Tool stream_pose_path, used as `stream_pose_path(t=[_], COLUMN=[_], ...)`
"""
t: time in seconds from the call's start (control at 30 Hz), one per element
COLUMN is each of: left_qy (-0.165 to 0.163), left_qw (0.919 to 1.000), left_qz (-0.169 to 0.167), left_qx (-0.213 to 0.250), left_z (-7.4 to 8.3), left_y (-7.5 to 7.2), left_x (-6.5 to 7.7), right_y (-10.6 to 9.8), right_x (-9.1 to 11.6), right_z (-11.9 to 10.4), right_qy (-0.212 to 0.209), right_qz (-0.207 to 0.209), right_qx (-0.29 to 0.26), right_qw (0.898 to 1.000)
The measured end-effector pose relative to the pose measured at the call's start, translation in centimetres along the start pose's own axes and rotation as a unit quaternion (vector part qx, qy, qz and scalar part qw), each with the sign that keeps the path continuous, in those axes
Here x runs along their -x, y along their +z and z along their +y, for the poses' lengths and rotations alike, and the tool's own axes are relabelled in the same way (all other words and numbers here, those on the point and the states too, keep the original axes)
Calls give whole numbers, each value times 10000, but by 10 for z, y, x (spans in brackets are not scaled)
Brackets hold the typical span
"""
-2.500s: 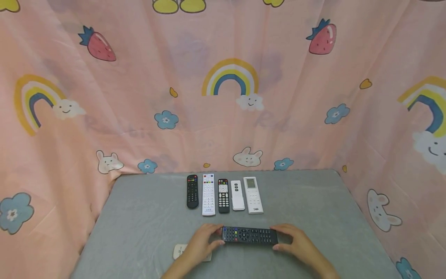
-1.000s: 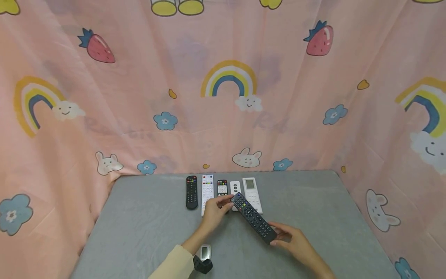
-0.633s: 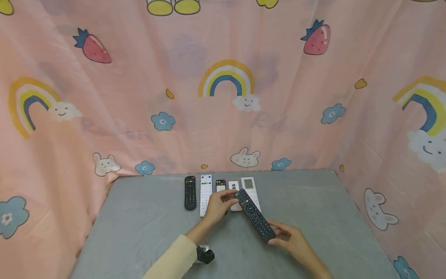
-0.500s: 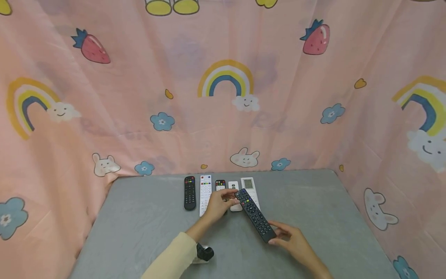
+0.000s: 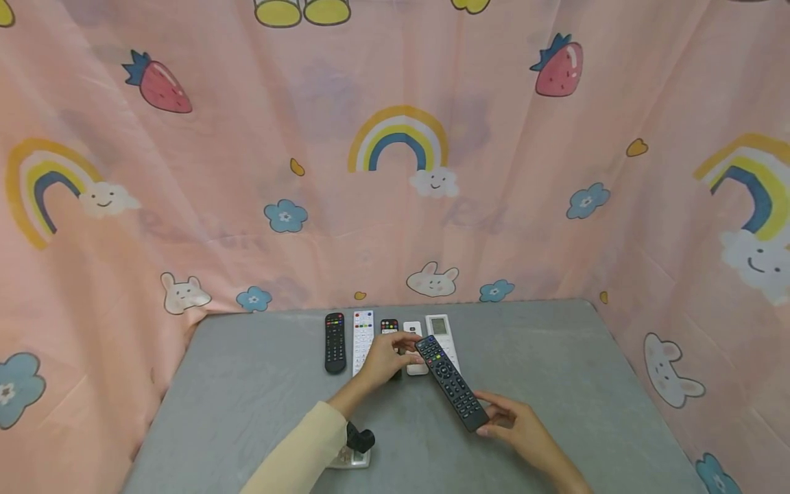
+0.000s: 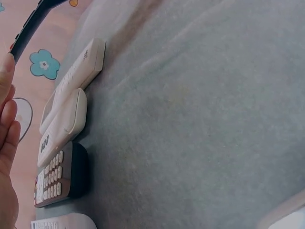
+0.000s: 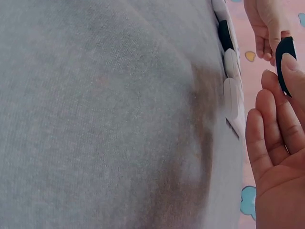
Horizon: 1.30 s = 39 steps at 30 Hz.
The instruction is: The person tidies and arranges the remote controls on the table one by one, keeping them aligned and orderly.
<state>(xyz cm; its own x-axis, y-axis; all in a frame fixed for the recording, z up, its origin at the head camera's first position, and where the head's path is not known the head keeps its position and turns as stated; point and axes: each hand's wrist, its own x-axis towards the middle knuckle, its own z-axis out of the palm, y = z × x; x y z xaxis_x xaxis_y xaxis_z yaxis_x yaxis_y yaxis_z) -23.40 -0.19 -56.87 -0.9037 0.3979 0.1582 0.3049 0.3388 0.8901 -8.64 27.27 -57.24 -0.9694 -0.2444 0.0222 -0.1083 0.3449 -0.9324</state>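
A long black remote control with several coloured buttons is held slanting above the table, its far end over the back row. My left hand pinches that far end between thumb and fingers. At the near end, my right hand grips it the same way. The right wrist view shows the thumb of the right hand pressed on the end of the black remote, other fingers extended. In the left wrist view only part of the left hand shows at the edge.
Behind the hands lie a black remote, a white remote, a small black remote, a small white remote and a white remote with a screen. Under my left forearm, a pale remote is partly hidden. Pink curtain surrounds the table.
Since 2.5 seconds ago the black remote has turned from level to slanting, as my left hand carried its end forward toward the row. Over the last second both hands stay nearly still.
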Motion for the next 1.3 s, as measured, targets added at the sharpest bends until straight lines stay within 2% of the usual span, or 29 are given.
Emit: stream_pose_path(t=[0.13, 0.37, 0.5, 0.73, 0.87, 1.03, 1.3], left_qy=[-42, -320, -160, 153, 239, 235, 201], left_qw=[10000, 9989, 9982, 9924, 9891, 9852, 9834], left_qz=[-60, -309, -514, -855, -975, -1021, -885], left_qx=[-1, -137, -260, -868, -1082, -1358, -1574], left_z=[0, 7, 9, 15, 18, 22, 24], left_y=[3, 9, 14, 22, 27, 35, 45], left_x=[-6, -18, -28, -44, -51, -59, -73], right_y=[-1, 0, 1, 1, -1, -4, -7], right_x=[-1, -3, -5, -9, -14, -21, -32], right_z=[-3, -4, -4, 2, 8, 16, 23], right_qy=[307, 313, 569, 297, 361, 378, 201], right_qz=[104, 481, 753, 1195, 1315, 1444, 1606], right_qx=[99, 432, 739, 1006, 1140, 1304, 1660], right_qw=[9994, 9974, 9928, 9873, 9841, 9802, 9728])
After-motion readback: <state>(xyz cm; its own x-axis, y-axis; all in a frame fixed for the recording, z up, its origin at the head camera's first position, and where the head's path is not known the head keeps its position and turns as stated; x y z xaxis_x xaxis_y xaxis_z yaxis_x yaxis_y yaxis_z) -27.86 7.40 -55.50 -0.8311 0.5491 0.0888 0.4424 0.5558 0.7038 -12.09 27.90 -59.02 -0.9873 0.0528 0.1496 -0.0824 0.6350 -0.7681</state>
